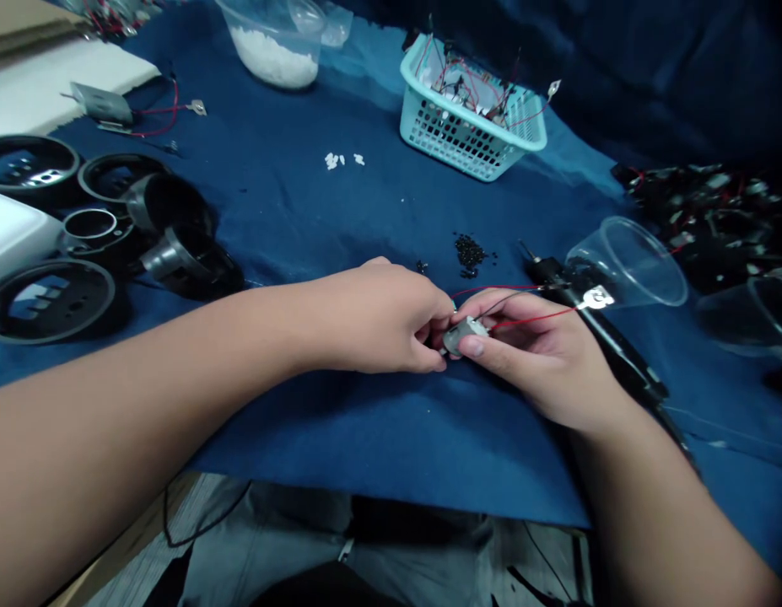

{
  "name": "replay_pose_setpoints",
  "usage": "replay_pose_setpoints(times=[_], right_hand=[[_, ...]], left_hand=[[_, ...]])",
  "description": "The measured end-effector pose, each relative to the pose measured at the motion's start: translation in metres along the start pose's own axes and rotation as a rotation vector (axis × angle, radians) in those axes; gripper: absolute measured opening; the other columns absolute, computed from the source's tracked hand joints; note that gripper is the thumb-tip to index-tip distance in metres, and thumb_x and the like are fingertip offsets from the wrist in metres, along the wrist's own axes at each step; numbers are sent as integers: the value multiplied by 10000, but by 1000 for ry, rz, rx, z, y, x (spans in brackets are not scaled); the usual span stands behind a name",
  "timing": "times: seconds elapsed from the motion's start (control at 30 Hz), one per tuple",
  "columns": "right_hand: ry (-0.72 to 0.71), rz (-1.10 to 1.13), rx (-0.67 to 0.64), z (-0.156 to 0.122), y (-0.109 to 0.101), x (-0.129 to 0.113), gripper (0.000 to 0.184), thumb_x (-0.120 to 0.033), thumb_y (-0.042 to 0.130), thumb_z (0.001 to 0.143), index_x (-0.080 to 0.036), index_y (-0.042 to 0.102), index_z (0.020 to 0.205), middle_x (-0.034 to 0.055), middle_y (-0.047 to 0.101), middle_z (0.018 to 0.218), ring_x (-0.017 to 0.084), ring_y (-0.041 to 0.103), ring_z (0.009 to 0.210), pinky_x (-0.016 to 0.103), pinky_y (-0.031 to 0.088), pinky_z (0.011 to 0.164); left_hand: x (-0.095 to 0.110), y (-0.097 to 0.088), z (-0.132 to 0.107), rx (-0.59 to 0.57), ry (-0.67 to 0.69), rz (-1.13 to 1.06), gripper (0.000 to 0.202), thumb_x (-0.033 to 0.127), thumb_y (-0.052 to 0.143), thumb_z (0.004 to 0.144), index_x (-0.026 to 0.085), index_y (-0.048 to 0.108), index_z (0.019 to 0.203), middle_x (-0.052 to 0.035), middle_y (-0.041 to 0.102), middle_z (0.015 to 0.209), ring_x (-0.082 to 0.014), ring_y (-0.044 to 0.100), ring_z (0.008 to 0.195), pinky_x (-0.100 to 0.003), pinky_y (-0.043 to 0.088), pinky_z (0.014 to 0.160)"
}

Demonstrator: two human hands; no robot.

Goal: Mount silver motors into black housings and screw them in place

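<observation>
Between thumb and fingers, my right hand (548, 350) grips a small grey electric motor (459, 335) with red and black wires. A silvery metal contact tab (596, 298) hangs at the end of a red wire, over the right hand. From the other side, my left hand (391, 319) has its fingers curled closed around the motor's left end; those fingertips are partly hidden. Just beyond the hands lies a pile of tiny black screws (470, 253). A black electric screwdriver (618, 350) lies behind my right wrist.
A clear plastic cup (644, 261) lies tipped at the right, near a heap of dark parts (713, 202). Farther back stand a light-blue basket (472, 139) of wired parts and a tub (273, 55) of white pieces. Black round housings (49, 299) and another motor (103, 103) sit left.
</observation>
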State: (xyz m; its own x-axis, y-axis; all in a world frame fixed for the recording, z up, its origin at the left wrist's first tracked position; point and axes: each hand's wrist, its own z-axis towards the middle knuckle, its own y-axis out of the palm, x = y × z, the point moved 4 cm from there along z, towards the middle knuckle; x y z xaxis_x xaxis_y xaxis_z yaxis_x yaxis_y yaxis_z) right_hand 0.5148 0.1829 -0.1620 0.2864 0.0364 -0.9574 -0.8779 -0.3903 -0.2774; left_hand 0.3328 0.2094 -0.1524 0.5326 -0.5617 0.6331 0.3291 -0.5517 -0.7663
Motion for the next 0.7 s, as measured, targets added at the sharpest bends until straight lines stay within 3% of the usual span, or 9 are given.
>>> replay_pose_setpoints(times=[0.2,0.3,0.37,0.47,0.53,0.7], right_hand=[[27,40,10,2,-3,-1,248,-377,906,873,-193,795,996,54,790,945,144,763,763,242,664,722],[9,-36,41,2,-5,-1,267,-382,916,854,-186,795,989,60,776,983,121,715,675,236,634,613],[-44,-133,43,1,-6,-2,265,-363,927,838,-193,791,989,70,773,1011,142,721,727,255,628,618],[-222,-283,-7,-1,-4,-9,218,-283,915,848,-219,764,992,70,769,1028,212,744,932,326,640,744],[-327,-334,-51,-3,-3,-13,203,-216,889,865,-236,738,1000,52,754,995,219,727,958,361,624,800],[-304,-311,-117,-6,0,-11,246,-130,845,857,-248,688,1004,17,672,897,175,648,759,319,538,618]], left_hand=[[-6,-3,-2,14,-24,-25,58,295,765,863,245,762,893,25,751,816,-155,602,694,-320,333,688],[-12,-6,-3,72,-35,-28,85,281,742,843,262,789,911,17,760,831,-165,602,683,-328,332,682],[-13,-8,-4,90,-46,-52,85,266,710,841,259,786,876,12,752,802,-165,587,654,-331,334,672],[-9,-11,-5,96,-56,-144,91,289,680,852,249,756,823,11,717,722,-161,552,597,-334,334,635],[-5,-13,-6,94,-63,-220,135,336,671,872,240,715,789,14,678,669,-155,525,560,-335,322,603],[2,-6,-5,16,-57,-399,286,403,707,863,229,546,704,26,540,593,-137,451,513,-324,280,550]])
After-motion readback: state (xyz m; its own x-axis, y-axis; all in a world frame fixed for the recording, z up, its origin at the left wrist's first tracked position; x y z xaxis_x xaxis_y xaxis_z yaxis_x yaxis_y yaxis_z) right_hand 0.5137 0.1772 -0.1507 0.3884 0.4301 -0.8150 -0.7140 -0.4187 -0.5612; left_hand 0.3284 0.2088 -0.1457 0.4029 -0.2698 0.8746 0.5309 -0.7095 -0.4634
